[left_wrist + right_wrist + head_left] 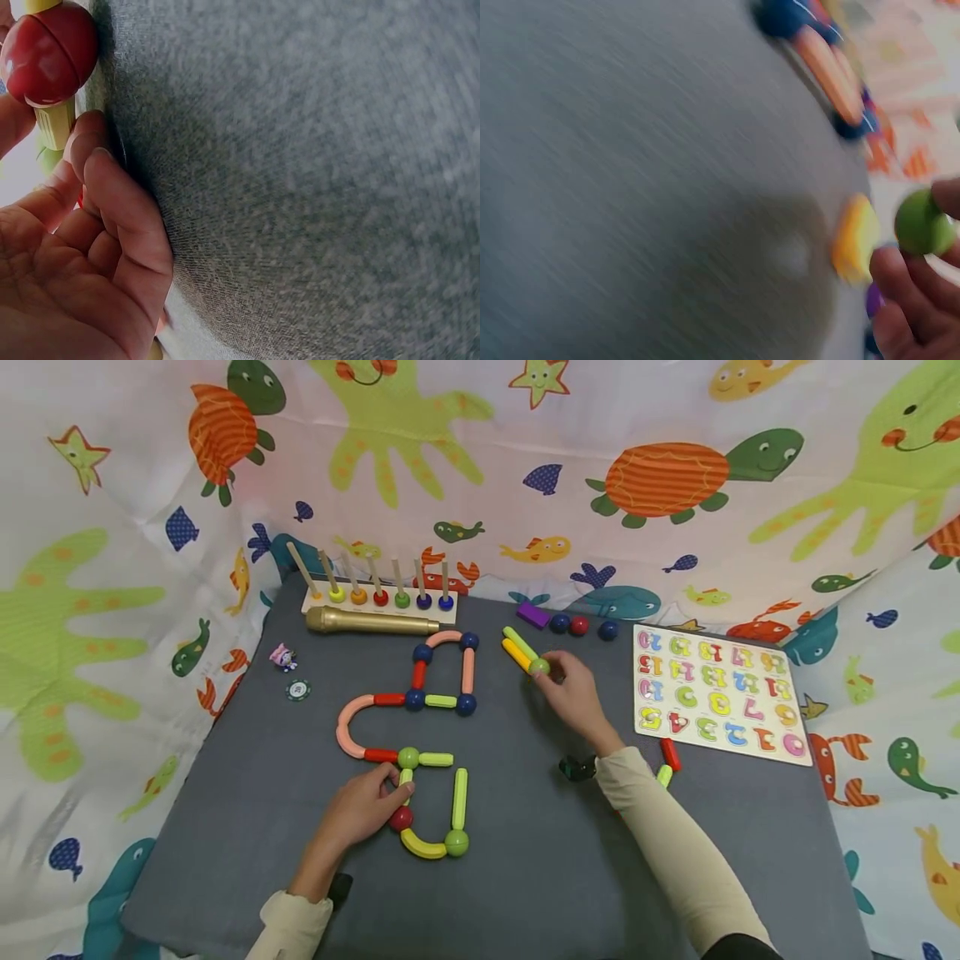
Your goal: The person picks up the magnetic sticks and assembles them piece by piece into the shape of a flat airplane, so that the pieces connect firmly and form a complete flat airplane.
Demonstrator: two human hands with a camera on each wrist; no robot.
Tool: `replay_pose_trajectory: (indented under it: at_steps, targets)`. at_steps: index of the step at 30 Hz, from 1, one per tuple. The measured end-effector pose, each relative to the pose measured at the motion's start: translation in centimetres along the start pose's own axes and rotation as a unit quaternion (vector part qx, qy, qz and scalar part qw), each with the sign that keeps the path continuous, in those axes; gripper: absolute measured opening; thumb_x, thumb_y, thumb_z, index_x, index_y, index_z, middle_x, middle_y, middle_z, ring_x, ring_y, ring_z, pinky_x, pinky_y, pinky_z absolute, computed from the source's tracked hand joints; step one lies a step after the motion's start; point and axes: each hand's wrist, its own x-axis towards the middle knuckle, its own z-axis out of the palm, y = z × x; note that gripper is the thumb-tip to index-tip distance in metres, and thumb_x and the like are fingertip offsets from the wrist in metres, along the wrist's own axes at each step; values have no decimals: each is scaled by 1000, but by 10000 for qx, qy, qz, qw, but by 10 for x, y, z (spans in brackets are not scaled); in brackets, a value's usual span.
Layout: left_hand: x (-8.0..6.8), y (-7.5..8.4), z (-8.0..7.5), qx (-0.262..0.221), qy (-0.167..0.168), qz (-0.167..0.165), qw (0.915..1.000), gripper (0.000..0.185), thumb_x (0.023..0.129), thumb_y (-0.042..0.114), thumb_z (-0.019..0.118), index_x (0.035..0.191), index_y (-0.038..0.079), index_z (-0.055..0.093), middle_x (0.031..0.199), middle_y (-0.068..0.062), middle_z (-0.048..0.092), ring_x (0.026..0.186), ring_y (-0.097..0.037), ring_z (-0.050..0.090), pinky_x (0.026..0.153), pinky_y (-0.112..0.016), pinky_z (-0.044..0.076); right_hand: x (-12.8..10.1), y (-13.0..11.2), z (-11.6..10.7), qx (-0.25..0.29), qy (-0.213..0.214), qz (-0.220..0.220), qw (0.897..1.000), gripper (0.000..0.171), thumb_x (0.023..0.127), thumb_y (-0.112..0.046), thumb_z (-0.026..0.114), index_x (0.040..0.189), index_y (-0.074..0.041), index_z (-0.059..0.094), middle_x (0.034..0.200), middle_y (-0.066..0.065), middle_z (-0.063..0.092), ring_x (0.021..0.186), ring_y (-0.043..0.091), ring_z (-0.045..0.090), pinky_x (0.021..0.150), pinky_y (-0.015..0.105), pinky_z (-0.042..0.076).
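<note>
**Hands at work on the magnetic rod-and-ball chain**

Fingers of our right hand [573,689] are curled round a green ball [538,667], pinching it at the near end of a pair of loose rods, one yellow rod [515,654] and one light green rod [520,642], which lie side by side on the grey mat [540,860]. In the right wrist view, which is blurred, the green ball [922,223] sits between our fingertips [900,274] with the yellow rod's end just beside it.

Our left hand [363,806] rests on the mat at the near part of the chain. Its fingers are bent round the short light green rod that runs down from a green ball [408,757] to the red ball [401,818]; the left wrist view shows the red ball [46,54] on the end of that rod, with our fingers curled just beside it. From the red ball a curved yellow piece [422,846] leads to another green ball [456,842], and an upright light green rod [460,797] rises from there.

Farther off, the chain runs on through red rods, a pink curve [347,727] and dark blue balls. Behind it lie a gold microphone [371,622] and a peg board with coloured rings [378,597]. To the right stands a number puzzle board [716,693], with a purple block [533,614] and three loose balls near it.
</note>
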Motion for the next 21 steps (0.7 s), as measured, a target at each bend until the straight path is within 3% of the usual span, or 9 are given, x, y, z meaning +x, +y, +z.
replay_pose_trajectory:
  at_steps: [3, 9, 17, 21]
  targets:
    - [1, -1, 2, -52, -4, -11, 10000, 21, 104, 35, 72, 104, 15, 66, 67, -1, 49, 54, -19, 45, 54, -33, 31, -27, -10, 22, -38, -675, -313, 9972, 30, 101, -13, 76, 127, 1, 70, 110, 15, 69, 92, 28, 63, 83, 43, 52]
    - [3, 1, -1, -126, 97, 67, 9999, 22, 104, 34, 71, 105, 13, 66, 68, -1, 51, 55, -20, 46, 54, -34, 33, -63, -30, 58, -88, -1712, -960, 9805, 27, 102, -14, 76, 127, -5, 72, 108, 5, 69, 89, 17, 62, 80, 39, 54]
    - [1, 2, -1, -52, 88, 1, 9999, 24, 104, 36, 71, 105, 13, 67, 70, -1, 53, 57, -19, 48, 55, -34, 35, -77, -43, 78, -320, -2127, -1278, 9682, 26, 101, -17, 78, 124, -5, 72, 104, 3, 64, 84, 16, 59, 74, 32, 51]
    - [-1, 0, 2, -105, 127, 9, 9999, 24, 104, 35, 71, 104, 12, 67, 70, -2, 53, 57, -20, 48, 56, -35, 35, -82, -48, 78, -448, -2274, -1207, 9653, 27, 102, -19, 77, 124, -5, 71, 103, 3, 62, 84, 20, 59, 73, 32, 49]
